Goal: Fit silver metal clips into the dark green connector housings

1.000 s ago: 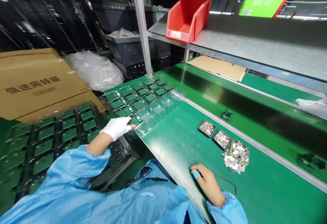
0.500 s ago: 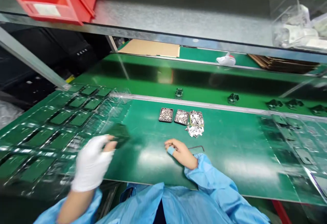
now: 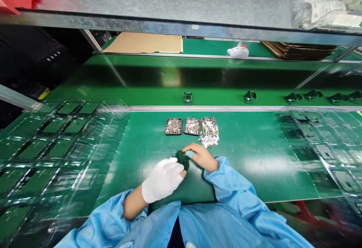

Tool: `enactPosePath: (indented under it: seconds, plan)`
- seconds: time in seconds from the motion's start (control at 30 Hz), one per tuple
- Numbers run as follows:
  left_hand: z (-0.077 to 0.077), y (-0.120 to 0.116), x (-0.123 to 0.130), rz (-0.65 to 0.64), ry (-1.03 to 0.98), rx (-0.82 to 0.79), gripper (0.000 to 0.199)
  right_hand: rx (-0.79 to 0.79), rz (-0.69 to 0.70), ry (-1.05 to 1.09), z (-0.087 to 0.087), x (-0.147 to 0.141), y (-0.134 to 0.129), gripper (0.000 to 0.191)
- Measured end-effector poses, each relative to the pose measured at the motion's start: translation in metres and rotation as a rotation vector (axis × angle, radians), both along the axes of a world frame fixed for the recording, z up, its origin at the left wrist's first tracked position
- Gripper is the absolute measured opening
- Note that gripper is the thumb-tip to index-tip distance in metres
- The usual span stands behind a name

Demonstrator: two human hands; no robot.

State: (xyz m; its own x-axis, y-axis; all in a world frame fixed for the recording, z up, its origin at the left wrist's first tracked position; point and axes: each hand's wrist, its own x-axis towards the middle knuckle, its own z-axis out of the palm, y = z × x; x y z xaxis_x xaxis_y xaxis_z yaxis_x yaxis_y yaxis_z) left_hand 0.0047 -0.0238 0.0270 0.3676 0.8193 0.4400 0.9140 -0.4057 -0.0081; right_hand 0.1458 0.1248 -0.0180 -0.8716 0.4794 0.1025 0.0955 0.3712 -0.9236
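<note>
A small dark plate-like part (image 3: 182, 160), looking green in this light, is above the bench in front of me. My left hand (image 3: 164, 178), in a white glove with bare fingertips, is closed on the part from the left. My right hand (image 3: 202, 156), bare with a blue wrap on one finger, touches the part's upper right edge with bent fingers; its fingertips are partly hidden. Beyond the hands stand two black trays of small metal pieces, the left tray (image 3: 173, 126) and the middle tray (image 3: 192, 126). Silvery metal pieces (image 3: 209, 138) spill from a third container.
Clear plastic blister trays (image 3: 53, 142) with similar plates lie at left, and more trays (image 3: 330, 150) at right. A metal rail (image 3: 203, 108) crosses behind the small trays. Dark assembled parts (image 3: 188, 97) stand beyond it. A grey shelf (image 3: 169, 3) overhangs the bench.
My left hand has brought the plate from beside the left blister trays rightward to my right hand. My right hand now touches it. The view has shifted, and the hex key no longer shows.
</note>
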Motion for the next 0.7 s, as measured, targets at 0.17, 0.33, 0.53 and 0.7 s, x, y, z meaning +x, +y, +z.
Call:
enactPosePath:
  seconds: [0.17, 0.33, 0.53, 0.7]
  plan:
    - [0.001, 0.042, -0.067, 0.488, -0.202, -0.166, 0.025, 0.158, 0.001, 0.018, 0.004, -0.001, -0.011, 0.022]
    - [-0.022, 0.083, -0.094, 0.629, -0.213, -0.256, 0.024, 0.353, 0.196, 0.066, 0.007, -0.003, -0.046, 0.055]
    - [-0.027, 0.094, -0.081, 0.687, -0.131, -0.319, 0.02, 0.322, 0.238, -0.097, 0.008, -0.003, -0.041, 0.033]
    - [-0.026, 0.098, -0.081, 0.731, -0.118, -0.334, 0.024, 0.284, 0.074, -0.021, 0.011, 0.004, -0.019, 0.029]
